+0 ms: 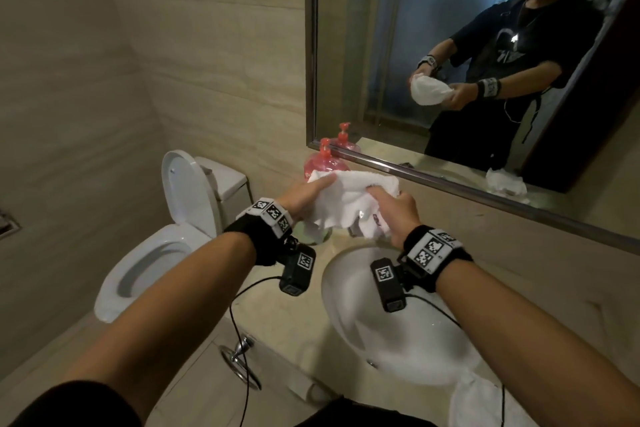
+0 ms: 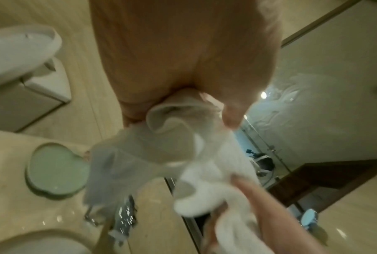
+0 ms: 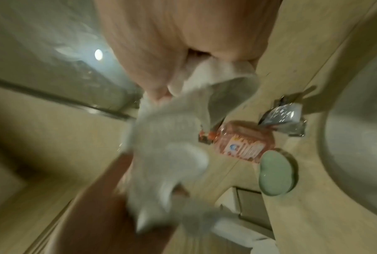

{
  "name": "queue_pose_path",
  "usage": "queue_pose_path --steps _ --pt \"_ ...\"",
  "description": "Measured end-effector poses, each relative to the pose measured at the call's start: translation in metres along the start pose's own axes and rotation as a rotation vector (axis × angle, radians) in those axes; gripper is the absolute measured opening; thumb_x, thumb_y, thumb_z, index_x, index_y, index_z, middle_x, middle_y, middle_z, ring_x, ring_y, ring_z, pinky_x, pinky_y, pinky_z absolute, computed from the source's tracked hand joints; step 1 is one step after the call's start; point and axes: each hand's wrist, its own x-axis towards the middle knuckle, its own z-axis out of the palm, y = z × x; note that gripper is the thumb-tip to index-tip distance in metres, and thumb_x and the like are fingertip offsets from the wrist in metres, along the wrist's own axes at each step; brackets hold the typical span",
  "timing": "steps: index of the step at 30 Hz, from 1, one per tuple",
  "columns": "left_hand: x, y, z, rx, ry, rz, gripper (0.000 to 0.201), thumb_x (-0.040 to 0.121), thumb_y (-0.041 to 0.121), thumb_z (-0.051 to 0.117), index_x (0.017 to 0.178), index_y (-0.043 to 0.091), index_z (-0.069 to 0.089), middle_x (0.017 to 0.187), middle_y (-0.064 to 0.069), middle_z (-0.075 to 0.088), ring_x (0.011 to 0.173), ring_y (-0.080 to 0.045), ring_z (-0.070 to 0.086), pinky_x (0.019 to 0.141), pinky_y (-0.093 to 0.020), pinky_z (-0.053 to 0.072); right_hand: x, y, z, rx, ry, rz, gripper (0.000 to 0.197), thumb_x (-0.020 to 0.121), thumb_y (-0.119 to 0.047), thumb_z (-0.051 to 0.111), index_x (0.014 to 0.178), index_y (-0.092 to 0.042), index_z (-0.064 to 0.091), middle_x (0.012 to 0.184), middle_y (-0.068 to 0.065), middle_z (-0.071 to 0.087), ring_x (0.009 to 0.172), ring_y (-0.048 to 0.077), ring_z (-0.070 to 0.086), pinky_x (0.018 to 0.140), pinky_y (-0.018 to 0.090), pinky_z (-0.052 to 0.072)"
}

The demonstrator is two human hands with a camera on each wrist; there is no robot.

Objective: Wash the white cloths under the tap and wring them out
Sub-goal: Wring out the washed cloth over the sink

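I hold one white cloth [image 1: 349,194] bunched between both hands above the back rim of the sink [image 1: 349,315]. My left hand [image 1: 308,192] grips its left end and my right hand [image 1: 391,204] grips its right end. The cloth's folds [image 2: 161,147] hang below my left palm [image 2: 183,60], and my right fingers [image 2: 255,194] curl into it. In the right wrist view the blurred cloth [image 3: 170,137] stretches from my right hand [image 3: 183,43] toward my left forearm. The chrome tap [image 3: 283,116] stands beneath it, mostly hidden in the head view. A second white cloth [image 1: 485,402] lies on the counter's front right.
A pink pump soap bottle [image 1: 322,163] and a green soap dish [image 3: 276,173] stand on the counter left of the tap. An open toilet [image 1: 166,218] is at the left. The mirror [image 1: 485,45] runs along the wall behind. A towel ring [image 1: 239,357] hangs on the cabinet front.
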Motion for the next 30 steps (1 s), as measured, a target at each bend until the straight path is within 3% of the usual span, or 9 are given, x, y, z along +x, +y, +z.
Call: queue_pose_path --steps 3,5,8,15,19,22,26,28,30 --pt "0.005 0.004 0.023 -0.076 -0.029 0.033 0.067 0.095 0.064 0.04 0.131 0.01 0.055 0.128 -0.013 0.061 0.114 -0.031 0.06 0.102 -0.047 0.046 -0.013 0.001 0.036 -0.071 -0.026 -0.159 0.025 0.089 -0.045 0.067 0.105 -0.025 0.067 0.091 -0.002 0.076 0.076 0.015 0.074 0.059 0.029 0.056" --pt "0.004 0.005 0.037 -0.137 -0.055 0.063 0.058 0.097 0.055 0.037 0.121 0.007 0.058 0.118 -0.022 0.064 0.098 -0.03 0.063 0.087 -0.043 0.051 -0.018 -0.006 0.049 -0.124 -0.011 -0.224 0.013 0.094 -0.045 0.063 0.094 -0.032 0.063 0.087 -0.007 0.073 0.075 0.01 0.071 0.06 0.027 0.055" --pt "0.001 0.002 0.044 -0.126 -0.119 0.027 0.059 0.093 0.054 0.038 0.122 0.005 0.056 0.107 -0.014 0.056 0.087 -0.032 0.051 0.077 -0.049 0.042 -0.012 -0.017 0.044 -0.128 0.086 -0.18 0.025 0.097 -0.046 0.059 0.093 -0.023 0.066 0.082 -0.003 0.074 0.068 0.012 0.07 0.054 0.023 0.048" --pt "0.0 -0.002 0.038 -0.093 -0.113 0.069 0.061 0.097 0.05 0.044 0.125 -0.003 0.056 0.106 -0.026 0.065 0.091 -0.04 0.066 0.089 -0.049 0.053 -0.015 0.003 0.044 -0.223 -0.028 -0.205 0.032 0.1 -0.053 0.052 0.095 -0.024 0.065 0.088 0.002 0.076 0.076 0.019 0.074 0.068 0.036 0.062" --pt "-0.005 -0.007 0.013 0.768 -0.177 0.206 0.078 0.058 0.067 0.076 0.112 0.013 0.063 0.102 -0.003 0.07 0.088 -0.023 0.066 0.083 -0.039 0.056 0.003 -0.002 0.011 -0.416 -0.104 -0.22 0.043 0.095 -0.054 0.061 0.114 -0.016 0.067 0.105 0.008 0.075 0.09 0.023 0.071 0.081 0.04 0.06" --pt "-0.004 -0.018 -0.007 1.261 -0.059 0.254 0.091 0.055 0.044 0.091 0.124 0.01 0.044 0.105 -0.005 0.063 0.093 -0.026 0.062 0.081 -0.037 0.052 0.008 -0.001 -0.008 -0.6 -0.233 -0.217 0.061 0.085 -0.051 0.074 0.125 -0.01 0.054 0.112 0.005 0.069 0.094 0.023 0.07 0.073 0.036 0.058" --pt "-0.001 -0.024 -0.022 1.298 0.02 0.311 0.069 0.08 0.029 0.074 0.129 0.01 0.029 0.102 -0.007 0.063 0.076 -0.022 0.056 0.066 -0.025 0.044 0.003 0.001 -0.021 -0.824 -0.471 -0.25 0.1 0.058 -0.053 0.094 0.125 -0.03 0.023 0.106 -0.012 0.052 0.091 0.009 0.059 0.063 0.018 0.049" --pt "0.0 -0.022 -0.024 1.229 -0.046 0.331 0.06 0.085 0.027 0.07 0.126 0.011 0.029 0.088 0.002 0.053 0.063 -0.013 0.05 0.052 -0.011 0.04 0.001 0.01 -0.022 -1.096 -0.547 -0.348 0.09 0.062 -0.05 0.092 0.119 -0.033 0.024 0.103 -0.008 0.054 0.089 0.016 0.058 0.069 0.029 0.046" --pt "-0.001 -0.021 -0.024 1.272 -0.122 0.35 0.046 0.087 0.029 0.069 0.117 0.015 0.037 0.095 0.0 0.049 0.069 -0.016 0.051 0.06 -0.018 0.042 0.001 0.015 -0.021 -1.255 -0.585 -0.429 0.063 0.076 -0.051 0.081 0.113 -0.034 0.033 0.103 -0.003 0.058 0.091 0.023 0.058 0.074 0.035 0.042"
